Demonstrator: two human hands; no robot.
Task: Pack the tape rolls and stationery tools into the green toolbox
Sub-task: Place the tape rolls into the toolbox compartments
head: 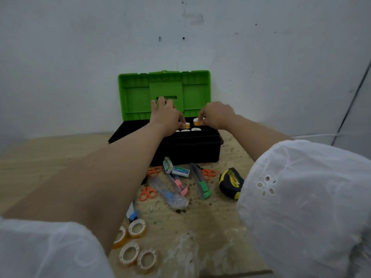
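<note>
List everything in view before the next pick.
toolbox: one, green lid, black base, far on table
held tape rolls: two, orange, above toolbox
tray rolls: at least two, white, inside toolbox
loose tape rolls: four, yellowish, near table edge
scissors: three, orange, before toolbox
cutters: at least three, pink, green, blue, among scissors
small box: one, white, by cutters
tape measure: one, black-yellow, right of cutters
left hand: pinches one roll
right hand: pinches the other

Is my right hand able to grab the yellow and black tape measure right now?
Probably not yet: the right hand pinches a tape roll over the toolbox. The tape measure lies uncovered near the right sleeve, so once that hand is free, likely yes.
</note>
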